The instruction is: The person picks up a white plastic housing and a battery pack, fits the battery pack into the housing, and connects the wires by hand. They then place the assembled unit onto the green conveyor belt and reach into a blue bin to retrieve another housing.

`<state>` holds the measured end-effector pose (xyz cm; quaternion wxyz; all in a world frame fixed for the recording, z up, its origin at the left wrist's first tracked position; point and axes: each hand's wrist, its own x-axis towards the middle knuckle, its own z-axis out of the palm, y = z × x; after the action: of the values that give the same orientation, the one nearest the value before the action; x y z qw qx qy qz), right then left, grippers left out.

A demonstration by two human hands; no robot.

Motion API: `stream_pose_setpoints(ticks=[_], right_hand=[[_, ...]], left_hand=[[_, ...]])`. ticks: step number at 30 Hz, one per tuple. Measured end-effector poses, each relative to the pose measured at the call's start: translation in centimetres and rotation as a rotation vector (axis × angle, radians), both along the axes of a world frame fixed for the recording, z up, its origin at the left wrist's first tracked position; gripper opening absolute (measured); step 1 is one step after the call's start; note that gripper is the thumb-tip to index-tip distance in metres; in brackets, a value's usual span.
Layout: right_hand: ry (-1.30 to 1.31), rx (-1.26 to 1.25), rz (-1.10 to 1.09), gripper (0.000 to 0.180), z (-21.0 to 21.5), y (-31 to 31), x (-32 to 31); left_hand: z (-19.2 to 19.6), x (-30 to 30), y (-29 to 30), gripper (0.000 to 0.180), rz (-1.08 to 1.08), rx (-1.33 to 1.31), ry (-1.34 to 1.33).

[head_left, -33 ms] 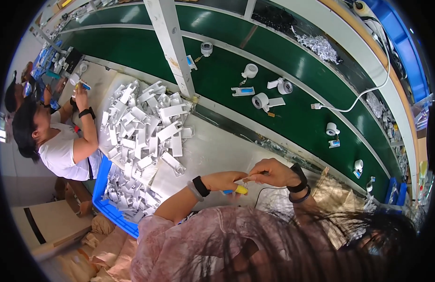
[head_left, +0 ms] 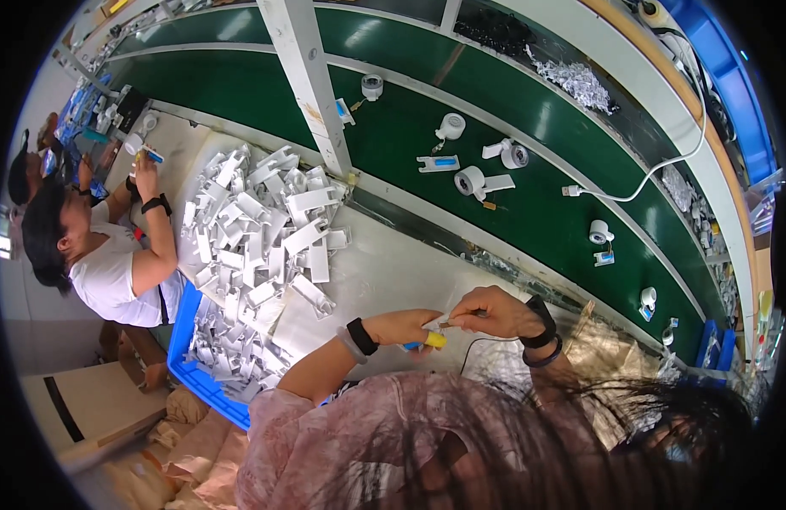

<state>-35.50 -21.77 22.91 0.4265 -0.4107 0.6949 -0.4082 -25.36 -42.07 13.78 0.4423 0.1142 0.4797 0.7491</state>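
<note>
Close in front of me, my left hand (head_left: 399,327) is closed round a small white plastic piece (head_left: 439,325). Below its fingers a blue bit (head_left: 411,346) and a yellow bit (head_left: 435,339) show; whether they belong to the piece cannot be told. My right hand (head_left: 497,312) meets the left one, its fingertips pinched at the white piece's end. A thin brownish sliver shows at that pinch, too small to name. To the left of my hands, a big heap of white plastic housings (head_left: 265,221) covers the worktable (head_left: 384,263).
A blue bin (head_left: 207,389) of white parts stands at the table's near left edge. Beyond a white post (head_left: 306,85), a green conveyor (head_left: 393,161) carries several white round units with blue parts. A white cable (head_left: 639,197) hangs at right. Another person (head_left: 112,272) works at left.
The white piece shows more between my fingertips, and the yellow bit has shifted slightly up. Both arms stay nearly in place.
</note>
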Motion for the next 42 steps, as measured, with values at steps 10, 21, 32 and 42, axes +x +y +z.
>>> stream_pose_setpoints(ticks=[10, 21, 32, 42], right_hand=[[-0.02, 0.173, -0.257, 0.013, -1.9, 1.1, 1.2], [0.699, -0.195, -0.741, 0.019, -4.4, 0.0, 4.4], [0.744, -0.307, -0.719, 0.025, -4.6, -0.6, 4.3], [0.764, -0.306, -0.76, 0.026, -5.1, -0.6, 4.4]], left_hand=[[2.8, -1.5, -0.9, 0.037, 0.315, -0.162, 0.022], [1.6, -1.7, 1.6, 0.03, 0.717, -0.121, 0.02], [3.0, -1.7, 2.1, 0.033, 0.64, -0.056, 0.149], [2.9, -1.4, 2.3, 0.029, 0.616, -0.131, 0.236]])
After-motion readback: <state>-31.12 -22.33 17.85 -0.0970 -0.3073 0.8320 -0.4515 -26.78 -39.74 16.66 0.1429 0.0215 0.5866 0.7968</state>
